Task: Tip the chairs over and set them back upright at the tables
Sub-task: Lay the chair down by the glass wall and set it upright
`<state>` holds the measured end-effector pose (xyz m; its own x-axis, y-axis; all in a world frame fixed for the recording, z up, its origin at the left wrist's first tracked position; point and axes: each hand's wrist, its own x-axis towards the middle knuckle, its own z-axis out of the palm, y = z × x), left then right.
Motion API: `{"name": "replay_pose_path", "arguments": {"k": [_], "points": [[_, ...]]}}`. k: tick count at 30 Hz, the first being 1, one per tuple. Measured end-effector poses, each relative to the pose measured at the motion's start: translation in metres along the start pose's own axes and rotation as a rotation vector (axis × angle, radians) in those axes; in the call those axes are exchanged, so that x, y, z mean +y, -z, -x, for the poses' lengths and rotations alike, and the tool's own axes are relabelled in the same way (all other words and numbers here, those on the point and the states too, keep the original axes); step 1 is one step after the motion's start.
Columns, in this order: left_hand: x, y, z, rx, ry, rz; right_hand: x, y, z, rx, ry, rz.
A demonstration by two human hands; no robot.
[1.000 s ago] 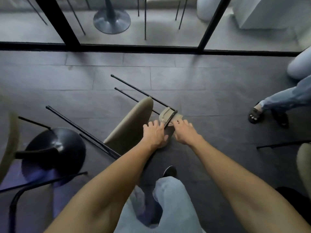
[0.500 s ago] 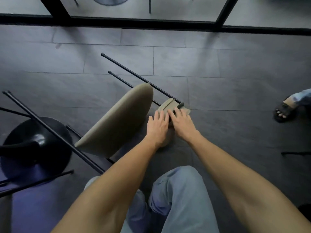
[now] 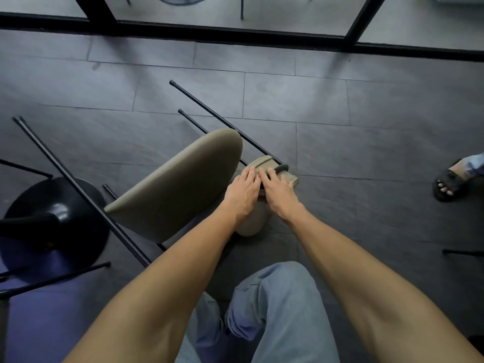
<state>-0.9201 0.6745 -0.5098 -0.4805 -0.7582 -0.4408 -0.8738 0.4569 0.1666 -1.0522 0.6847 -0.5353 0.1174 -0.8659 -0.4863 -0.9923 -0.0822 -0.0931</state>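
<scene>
- Step in hand: the chair (image 3: 178, 189) lies tipped on its side on the floor (image 3: 366, 153) at the middle of the view. By that, the tipping half looks done and the setting-up half is about to start.
- The left hand (image 3: 242, 195) and right hand (image 3: 279, 193) rest side by side on the backrest (image 3: 258, 162), just right of centre. The fingers are stretched out flat over it, unclenched, pressing rather than wrapped round. Whether the fingertips hook its far edge is hidden.
- Next move, as a judgement: the hands need a firm hold on the backrest or its black tube. The pull should then run towards 6 o'clock, so the chair pivots about its lower side and the feet come down.
- The chair legs (image 3: 217, 116) are thin black metal rods with small capped ends, pointing towards 10 to 11 o'clock. They look light, and they could skid on the smooth floor as the chair turns.
- The seat is a rounded, padded shell in matt beige fabric, standing on edge. The backrest has the same cloth.
- The floor is dark grey, faintly mottled rectangular tile with fine joints.
- At 9 o'clock sits the desk's round base (image 3: 65, 205), a glossy black disc with a thick post, close to the chair.
- At 3 o'clock is another person's foot in a black sandal (image 3: 450, 184), well apart from the chair.
</scene>
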Motion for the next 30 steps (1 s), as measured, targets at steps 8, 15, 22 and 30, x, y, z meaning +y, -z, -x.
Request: {"name": "replay_pose_path", "arguments": {"k": [8,15,22,30], "points": [[-0.009,0.001,0.008,-0.043,-0.024,0.129,-0.008,0.003,0.01,-0.049,0.014,-0.049],[-0.026,0.045,0.025,-0.105,-0.098,0.216,-0.023,0.062,0.022,-0.065,0.117,-0.021],[-0.045,0.136,0.043,-0.122,-0.034,0.314,-0.046,0.163,0.016,-0.106,0.189,0.108],[-0.095,0.22,0.046,-0.199,0.045,0.368,-0.093,0.274,-0.01,-0.188,0.267,0.263]]}}
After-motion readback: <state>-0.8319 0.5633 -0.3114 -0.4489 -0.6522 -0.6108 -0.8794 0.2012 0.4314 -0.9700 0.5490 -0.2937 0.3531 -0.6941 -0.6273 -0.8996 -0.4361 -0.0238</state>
